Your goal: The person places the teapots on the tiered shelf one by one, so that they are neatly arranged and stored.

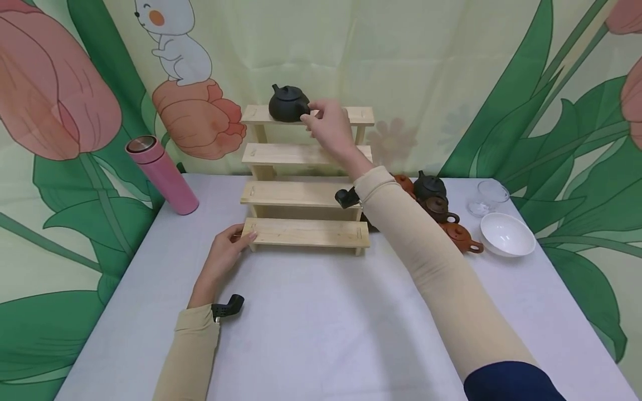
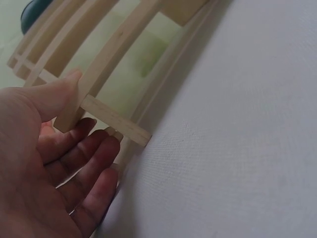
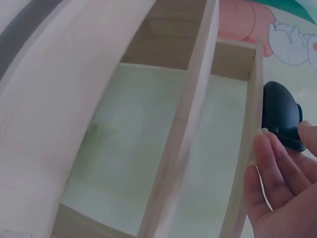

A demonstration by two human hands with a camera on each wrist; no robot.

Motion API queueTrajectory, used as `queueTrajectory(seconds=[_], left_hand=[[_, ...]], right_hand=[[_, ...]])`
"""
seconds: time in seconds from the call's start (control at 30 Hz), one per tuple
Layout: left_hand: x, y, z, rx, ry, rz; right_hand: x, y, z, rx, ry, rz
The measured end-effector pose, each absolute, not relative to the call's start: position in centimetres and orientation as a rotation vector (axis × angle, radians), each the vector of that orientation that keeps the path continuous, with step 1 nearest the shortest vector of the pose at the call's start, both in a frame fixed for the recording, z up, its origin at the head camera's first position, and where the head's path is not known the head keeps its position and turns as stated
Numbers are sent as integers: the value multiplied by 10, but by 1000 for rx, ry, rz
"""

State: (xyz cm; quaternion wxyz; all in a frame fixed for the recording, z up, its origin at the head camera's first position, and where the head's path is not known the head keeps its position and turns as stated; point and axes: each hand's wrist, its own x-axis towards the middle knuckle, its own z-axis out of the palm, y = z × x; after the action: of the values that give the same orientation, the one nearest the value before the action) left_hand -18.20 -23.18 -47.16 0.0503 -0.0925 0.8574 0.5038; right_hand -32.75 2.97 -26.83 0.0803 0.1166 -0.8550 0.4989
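A black teapot (image 1: pixel 287 104) sits on the top step of a four-tier wooden display stand (image 1: pixel 306 233), left of the step's middle. My right hand (image 1: pixel 332 127) pinches the teapot's handle, which points to the right. In the right wrist view the teapot (image 3: pixel 280 111) is partly hidden by the fingers and the step. My left hand (image 1: pixel 224 255) holds the left end of the lowest step. In the left wrist view the thumb lies over the board and the fingers of the left hand (image 2: pixel 59 163) curl beneath it.
Several brown, black and reddish teapots (image 1: pixel 458 236) stand at the right, partly behind my right sleeve. Beyond them are a white bowl (image 1: pixel 507 235) and a clear glass cup (image 1: pixel 489 197). At the back left of the white-covered table (image 1: pixel 301 323) stands a pink thermos (image 1: pixel 168 181).
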Motion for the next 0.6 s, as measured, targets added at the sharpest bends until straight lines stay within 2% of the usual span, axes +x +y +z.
queueTrajectory(seconds=[0.6], left_hand=[[-179, -234, -471, -225, 2622, 1528]], right_hand=[[-298, 75, -295, 567, -2666, 1434]])
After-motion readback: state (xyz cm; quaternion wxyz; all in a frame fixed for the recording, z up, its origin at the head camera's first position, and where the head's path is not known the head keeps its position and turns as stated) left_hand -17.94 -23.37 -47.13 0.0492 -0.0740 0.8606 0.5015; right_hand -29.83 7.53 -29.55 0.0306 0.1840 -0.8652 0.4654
